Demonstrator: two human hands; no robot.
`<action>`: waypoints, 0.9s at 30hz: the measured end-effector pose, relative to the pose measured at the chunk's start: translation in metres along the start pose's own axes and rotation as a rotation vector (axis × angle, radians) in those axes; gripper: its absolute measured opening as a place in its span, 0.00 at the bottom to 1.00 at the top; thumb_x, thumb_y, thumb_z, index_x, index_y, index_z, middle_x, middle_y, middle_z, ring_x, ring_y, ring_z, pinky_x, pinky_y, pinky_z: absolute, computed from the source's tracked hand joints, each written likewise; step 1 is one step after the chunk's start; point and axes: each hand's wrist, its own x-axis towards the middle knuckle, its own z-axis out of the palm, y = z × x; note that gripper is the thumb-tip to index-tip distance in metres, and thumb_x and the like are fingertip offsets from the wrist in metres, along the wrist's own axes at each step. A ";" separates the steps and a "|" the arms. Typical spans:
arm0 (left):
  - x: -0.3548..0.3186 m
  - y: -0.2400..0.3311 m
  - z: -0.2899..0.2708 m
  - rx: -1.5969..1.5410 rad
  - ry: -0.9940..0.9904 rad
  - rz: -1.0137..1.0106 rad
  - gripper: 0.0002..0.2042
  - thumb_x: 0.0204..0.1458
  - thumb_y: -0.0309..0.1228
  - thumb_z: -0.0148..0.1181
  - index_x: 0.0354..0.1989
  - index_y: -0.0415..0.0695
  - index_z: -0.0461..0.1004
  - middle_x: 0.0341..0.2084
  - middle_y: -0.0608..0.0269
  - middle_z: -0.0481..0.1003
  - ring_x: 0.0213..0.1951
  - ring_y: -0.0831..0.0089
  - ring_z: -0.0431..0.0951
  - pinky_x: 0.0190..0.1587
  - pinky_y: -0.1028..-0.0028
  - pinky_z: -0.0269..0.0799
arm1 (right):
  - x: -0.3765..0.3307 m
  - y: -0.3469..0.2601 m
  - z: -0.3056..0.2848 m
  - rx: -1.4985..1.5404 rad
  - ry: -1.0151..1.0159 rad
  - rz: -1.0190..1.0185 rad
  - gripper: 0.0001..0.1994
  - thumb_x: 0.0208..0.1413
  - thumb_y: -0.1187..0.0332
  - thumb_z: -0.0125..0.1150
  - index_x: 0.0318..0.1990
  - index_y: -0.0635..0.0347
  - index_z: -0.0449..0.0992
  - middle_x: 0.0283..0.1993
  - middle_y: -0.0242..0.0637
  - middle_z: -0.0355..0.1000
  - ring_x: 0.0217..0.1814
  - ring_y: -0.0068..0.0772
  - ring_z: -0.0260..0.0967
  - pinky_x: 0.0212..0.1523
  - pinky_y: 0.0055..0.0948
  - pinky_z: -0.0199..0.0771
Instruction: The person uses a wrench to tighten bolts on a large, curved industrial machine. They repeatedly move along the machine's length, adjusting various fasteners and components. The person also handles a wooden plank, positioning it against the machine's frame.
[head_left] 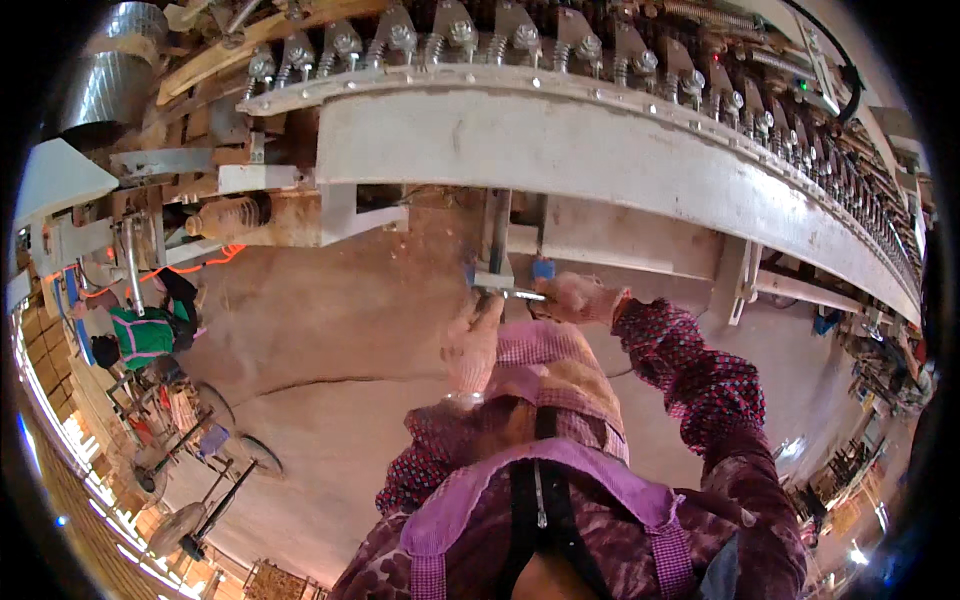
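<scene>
Both of my hands wear pale work gloves and meet in front of my waist, beneath the long white beam (560, 140) of a machine. My right hand (580, 298) is closed round the end of a short shiny metal tool (522, 294), perhaps a wrench, which points left. Close by, my left hand (472, 340) has its fingers curled at the lower end of a metal bracket (493, 279) on an upright bar (501, 230). What lies inside those left fingers is hidden. Blue pieces (543, 269) flank the bracket.
A long row of springs and bolted plates (460, 35) tops the beam. At left, a person in a green vest (143, 335) bends near a wheeled cart (215, 450). A dark cable (320, 381) crosses the floor; an orange cord (215, 257) runs by the left frame.
</scene>
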 end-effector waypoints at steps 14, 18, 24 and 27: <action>0.013 -0.041 0.023 -0.319 0.068 -0.046 0.17 0.52 0.32 0.66 0.48 0.37 0.73 0.43 0.61 0.77 0.44 0.70 0.76 0.49 0.71 0.71 | 0.089 0.068 0.070 0.148 0.295 -0.193 0.12 0.48 0.58 0.60 0.33 0.56 0.77 0.28 0.32 0.72 0.30 0.32 0.69 0.32 0.34 0.68; 0.031 -0.096 0.033 -0.721 0.021 -0.161 0.17 0.52 0.31 0.66 0.48 0.38 0.73 0.42 0.59 0.78 0.44 0.71 0.77 0.47 0.71 0.72 | 0.115 0.096 0.096 0.074 0.069 0.220 0.09 0.48 0.67 0.64 0.37 0.55 0.79 0.35 0.37 0.76 0.35 0.34 0.71 0.39 0.29 0.72; 0.021 -0.070 0.028 -0.459 0.021 -0.017 0.14 0.53 0.30 0.65 0.47 0.42 0.75 0.39 0.61 0.78 0.41 0.71 0.77 0.45 0.72 0.73 | 0.122 0.123 0.125 -0.173 0.442 -0.158 0.14 0.58 0.57 0.52 0.39 0.55 0.79 0.36 0.41 0.77 0.37 0.41 0.74 0.44 0.42 0.75; 0.044 -0.120 0.026 -1.625 -0.470 -0.835 0.14 0.54 0.33 0.64 0.48 0.44 0.75 0.38 0.60 0.78 0.39 0.71 0.77 0.42 0.72 0.73 | 0.126 0.120 0.122 -0.137 0.420 -0.144 0.15 0.58 0.57 0.52 0.41 0.56 0.78 0.36 0.41 0.76 0.38 0.42 0.74 0.45 0.41 0.74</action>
